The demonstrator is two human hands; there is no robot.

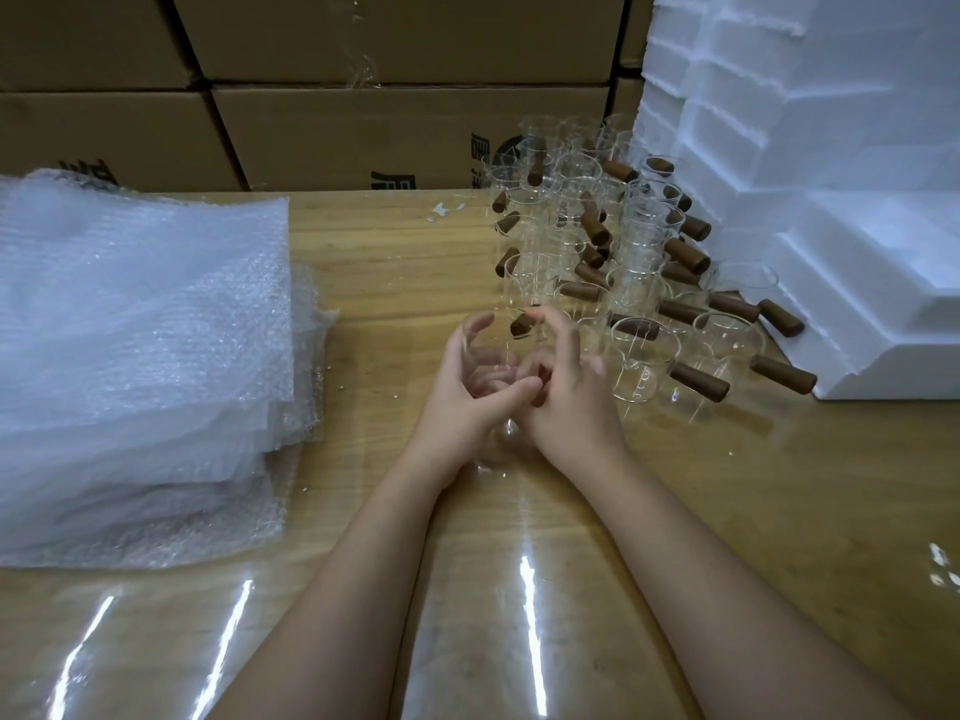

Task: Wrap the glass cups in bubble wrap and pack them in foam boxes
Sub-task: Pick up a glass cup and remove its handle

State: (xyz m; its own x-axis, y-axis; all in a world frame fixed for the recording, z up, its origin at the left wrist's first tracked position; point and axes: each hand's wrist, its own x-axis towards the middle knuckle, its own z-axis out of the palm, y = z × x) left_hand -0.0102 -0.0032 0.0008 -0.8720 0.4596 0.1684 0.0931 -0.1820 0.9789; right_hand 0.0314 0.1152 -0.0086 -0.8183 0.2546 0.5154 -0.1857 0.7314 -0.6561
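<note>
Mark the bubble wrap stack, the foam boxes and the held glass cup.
bubble wrap stack (140,324): head view, middle of the top sheet.
foam boxes (831,148): head view, stacked side wall.
held glass cup (493,350): head view, clear side wall.

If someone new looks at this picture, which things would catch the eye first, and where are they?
First the crowd of glass cups with brown wooden handles, gathered at the back right of the table beside the white foam boxes. Next the thick stack of bubble wrap on the left. In the middle, the left hand grips one held cup, with the right hand close against it.
</note>
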